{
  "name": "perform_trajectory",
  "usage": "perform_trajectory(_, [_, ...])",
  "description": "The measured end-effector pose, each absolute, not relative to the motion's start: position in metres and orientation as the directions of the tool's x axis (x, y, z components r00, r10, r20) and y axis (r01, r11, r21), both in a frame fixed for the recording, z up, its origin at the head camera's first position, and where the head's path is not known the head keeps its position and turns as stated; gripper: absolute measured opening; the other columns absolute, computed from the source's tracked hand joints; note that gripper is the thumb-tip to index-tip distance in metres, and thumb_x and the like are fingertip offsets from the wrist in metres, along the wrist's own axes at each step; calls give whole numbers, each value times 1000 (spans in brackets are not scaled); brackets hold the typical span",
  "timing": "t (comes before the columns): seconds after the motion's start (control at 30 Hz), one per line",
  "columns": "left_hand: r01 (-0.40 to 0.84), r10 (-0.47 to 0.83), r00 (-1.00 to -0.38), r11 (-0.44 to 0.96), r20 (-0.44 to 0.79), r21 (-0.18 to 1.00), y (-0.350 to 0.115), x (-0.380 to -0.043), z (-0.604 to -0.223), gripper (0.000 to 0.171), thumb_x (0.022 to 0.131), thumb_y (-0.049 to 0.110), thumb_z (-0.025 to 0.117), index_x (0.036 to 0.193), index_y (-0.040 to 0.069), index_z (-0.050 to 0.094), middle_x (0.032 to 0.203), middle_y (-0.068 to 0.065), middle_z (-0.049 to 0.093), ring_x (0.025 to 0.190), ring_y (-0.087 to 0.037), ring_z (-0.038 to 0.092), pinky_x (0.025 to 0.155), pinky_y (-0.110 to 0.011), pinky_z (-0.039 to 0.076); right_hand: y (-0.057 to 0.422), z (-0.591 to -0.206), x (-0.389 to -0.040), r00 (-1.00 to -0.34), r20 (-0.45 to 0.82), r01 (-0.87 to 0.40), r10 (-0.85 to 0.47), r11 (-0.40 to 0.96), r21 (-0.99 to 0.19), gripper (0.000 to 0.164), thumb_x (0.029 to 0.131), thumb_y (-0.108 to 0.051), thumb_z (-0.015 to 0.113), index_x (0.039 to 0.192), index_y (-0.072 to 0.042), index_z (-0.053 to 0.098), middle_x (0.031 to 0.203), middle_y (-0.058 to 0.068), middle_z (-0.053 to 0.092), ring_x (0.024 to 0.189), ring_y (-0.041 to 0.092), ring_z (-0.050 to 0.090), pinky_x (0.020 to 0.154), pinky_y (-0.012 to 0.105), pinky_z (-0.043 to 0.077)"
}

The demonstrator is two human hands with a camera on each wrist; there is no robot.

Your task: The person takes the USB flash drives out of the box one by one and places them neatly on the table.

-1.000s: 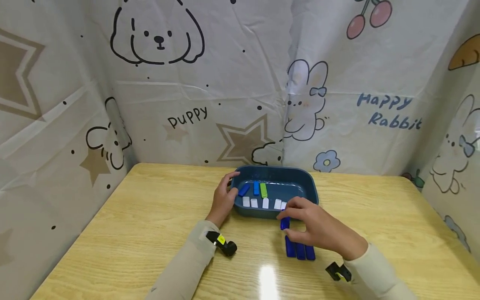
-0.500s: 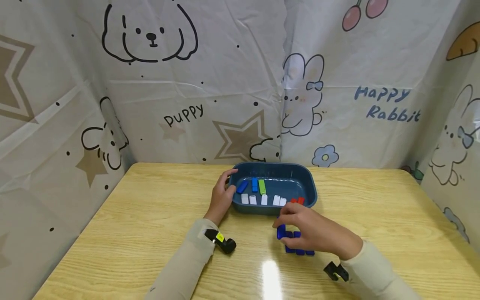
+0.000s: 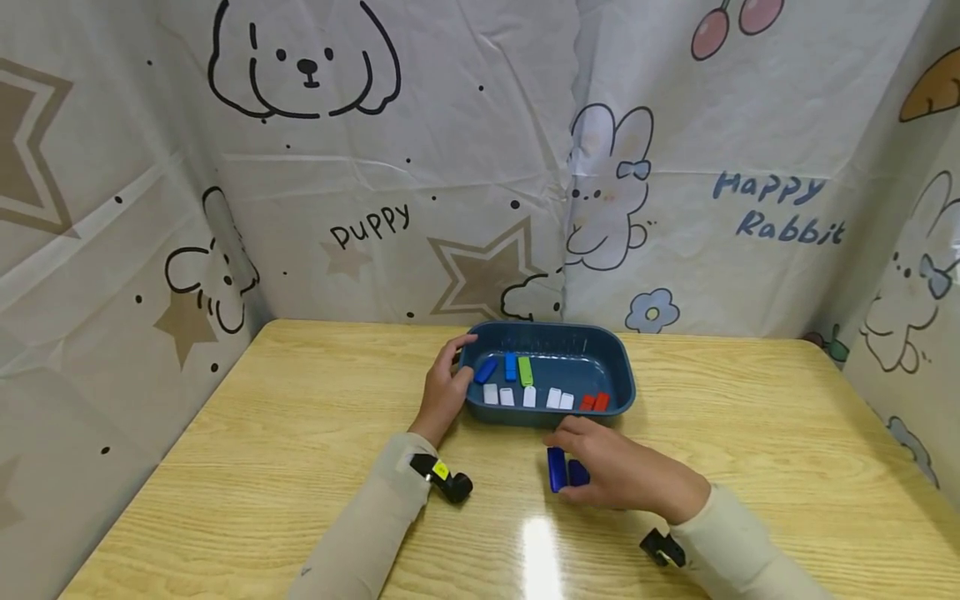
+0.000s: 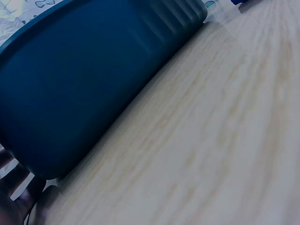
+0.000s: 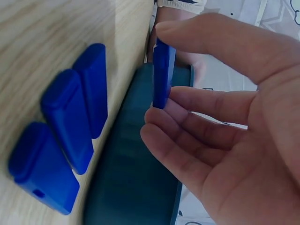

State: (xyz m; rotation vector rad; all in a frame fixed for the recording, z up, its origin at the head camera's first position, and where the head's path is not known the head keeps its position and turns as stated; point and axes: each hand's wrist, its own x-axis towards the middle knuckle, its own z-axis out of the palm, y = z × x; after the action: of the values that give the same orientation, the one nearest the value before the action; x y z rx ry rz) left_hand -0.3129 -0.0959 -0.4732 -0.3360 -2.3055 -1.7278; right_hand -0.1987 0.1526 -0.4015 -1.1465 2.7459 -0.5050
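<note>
My left hand [image 3: 444, 392] holds the left end of a dark teal plastic bin [image 3: 618, 367], with fingers and thumb at its rim. My right hand [image 3: 633, 468] is just in front of the bin, pinching a flat blue plastic stick [image 5: 162, 72] between thumb and fingers. In the right wrist view three similar blue sticks [image 5: 68, 122] lie side by side on the table, apart from the held one. One has a small slot in its end. From the head view, my right hand hides most of that row.
Inside the bin lie several white pieces [image 3: 529, 396], red pieces [image 3: 602, 402], a green one [image 3: 525, 372] and blue ones [image 3: 511, 367]. The wooden table [image 3: 322, 400] meets a printed cloth [image 3: 390, 283] behind and at both sides.
My right hand has moved from the bin's front edge toward me and slightly left, carrying the blue stick down beside the row. The red pieces are now uncovered. My left hand stays at the bin.
</note>
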Motion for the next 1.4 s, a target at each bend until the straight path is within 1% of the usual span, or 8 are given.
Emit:
perform_trajectory(0.23, [308,36,-950,276,311,910,-97,-314,-474,50,87,4,46,134,17,52,144,-1,46,127,-28,43,106,-48,35,152,-405,-199,-701,25,-678,-713,655,-332,45,78,-29,78,114,-7,63,108,0,53,94,10,49,79,28,51])
perform_trajectory(0.5, [317,30,-946,288,323,904,-99,-316,-476,50,87,2,46,134,18,52,144,-1,46,127,-26,43,105,-48,35,153,-406,-199,-722,-15,-651,-691,687,-321,44,79,-32,77,115,-11,62,108,-1,53,95,12,50,80,32,51])
perform_trajectory(0.63, [310,29,-949,287,315,906,-99,-316,-474,49,89,1,46,134,19,52,144,0,45,128,-26,43,105,-48,35,152,-408,-201,-737,-20,-641,-676,707,-300,44,79,-33,77,115,-11,63,107,0,54,94,13,52,80,33,52])
perform_trajectory(0.87, [305,39,-951,286,307,908,-97,-315,-473,50,89,3,46,136,18,51,145,0,44,129,-27,42,106,-48,34,151,-414,-202,-756,-2,-633,-654,733,-248,48,77,-35,77,115,-9,64,103,0,55,89,12,52,78,32,52])
perform_trajectory(1.07, [308,39,-950,285,310,908,-95,-315,-475,50,89,1,45,135,17,51,144,-1,45,129,-27,42,106,-48,35,151,-418,-203,-757,-5,-631,-653,734,-252,45,76,-34,78,112,-10,65,101,-1,55,87,12,52,77,33,52])
perform_trajectory(1.27, [309,41,-950,282,310,908,-95,-314,-475,50,89,1,46,135,18,51,145,-1,45,129,-27,42,106,-48,35,151,-421,-204,-761,-36,-619,-648,741,-260,44,77,-35,78,112,-12,66,103,-1,55,89,14,53,79,35,52])
perform_trajectory(1.4, [314,41,-948,267,315,911,-94,-314,-475,50,88,1,46,135,17,51,144,-1,46,129,-28,43,105,-49,36,152,-421,-204,-752,-37,-630,-658,734,-253,42,77,-34,77,111,-12,66,101,-1,56,87,13,52,78,35,51])
